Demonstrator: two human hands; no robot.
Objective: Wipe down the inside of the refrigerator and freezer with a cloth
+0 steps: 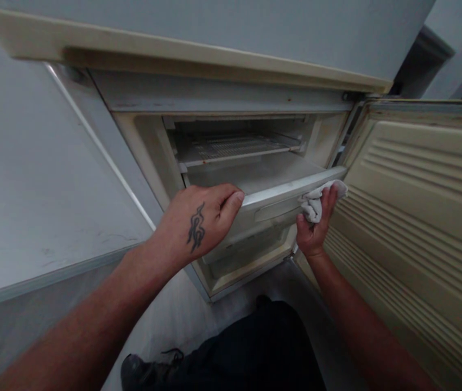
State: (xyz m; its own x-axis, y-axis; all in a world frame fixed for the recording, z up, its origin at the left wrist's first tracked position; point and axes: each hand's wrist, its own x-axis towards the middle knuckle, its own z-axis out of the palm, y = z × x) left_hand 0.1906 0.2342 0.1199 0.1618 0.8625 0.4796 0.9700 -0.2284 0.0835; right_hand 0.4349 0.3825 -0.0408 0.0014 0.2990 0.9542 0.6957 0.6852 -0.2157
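Note:
The lower compartment of a cream fridge is open in front of me. My left hand (202, 222), with a tattoo on its back, curls its fingers over the left front rim of a pulled-out drawer (279, 201). My right hand (316, 225) presses a crumpled white cloth (316, 202) against the drawer's right front corner. Above the drawer sits a wire shelf (234, 149). A second, lower drawer (247, 252) shows beneath.
The compartment door (413, 217), ribbed on the inside, stands swung open to the right. The upper door's bottom edge (182, 51) overhangs above. A grey wall (31, 179) lies to the left. My dark trousers (263, 353) and a shoe (137, 372) are below on the pale floor.

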